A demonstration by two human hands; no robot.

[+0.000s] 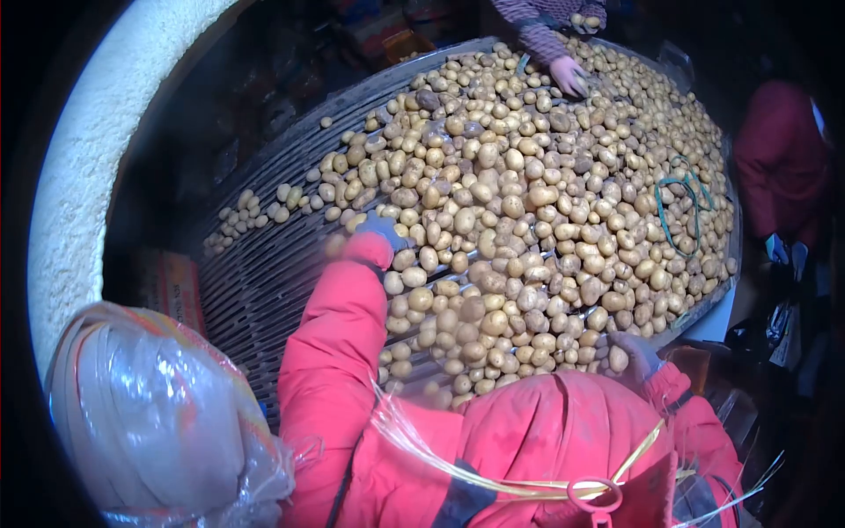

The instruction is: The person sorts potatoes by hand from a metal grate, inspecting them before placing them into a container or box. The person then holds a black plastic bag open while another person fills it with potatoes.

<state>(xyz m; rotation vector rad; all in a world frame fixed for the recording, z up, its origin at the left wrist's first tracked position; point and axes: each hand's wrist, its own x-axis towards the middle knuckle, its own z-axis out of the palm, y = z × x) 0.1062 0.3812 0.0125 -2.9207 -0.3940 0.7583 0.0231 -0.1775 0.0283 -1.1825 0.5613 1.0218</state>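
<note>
As we lean over the slatted bench, whose gaps likely let dirt drop, our gloved right hand rests at the near edge of the potatoes, our left hand reaches deeper, fingers on both too blurred to tell spread from pinching, and a co-worker's hand lies among them beyond.

This looks like a farm produce sorting shed, though the dark edges leave that uncertain. A long slatted grading table carries a heap of potatoes. Left of the table lies a woven sack; at the table's far end a co-worker's hand reaches in.
</note>
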